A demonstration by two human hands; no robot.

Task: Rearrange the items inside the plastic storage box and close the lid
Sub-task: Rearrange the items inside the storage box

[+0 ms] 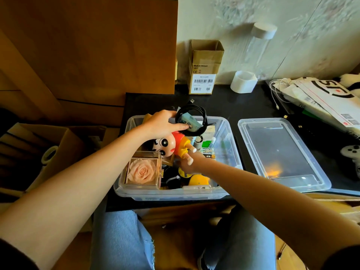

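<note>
Storage box [134, 193] sits uncovered on the dark table, directly before us, its lid [282, 152] lying flat just beside it on the right. Risk: tall contents, notably the cartoon figure [171, 142], may block closure. Our left hand [163, 124] grips a coiled black cable [191, 121] with a pale packet. Our right hand [188, 162] reaches among the items; its grasp cannot be determined, since the figure hides the fingers. Box walls are clear, contents crowded.

From my remote seat, I saw the storage box [176, 192] sitting on the surface [243, 106], its lid [280, 152] lying just to its right. Inside the box, a rose case [142, 170] sat at the near left, a doll [175, 145] lay across the middle, and batteries [207, 152] lay right of it. Behind the box stood a cardboard carton [204, 69]; papers [327, 98] lay at the far right.
</note>
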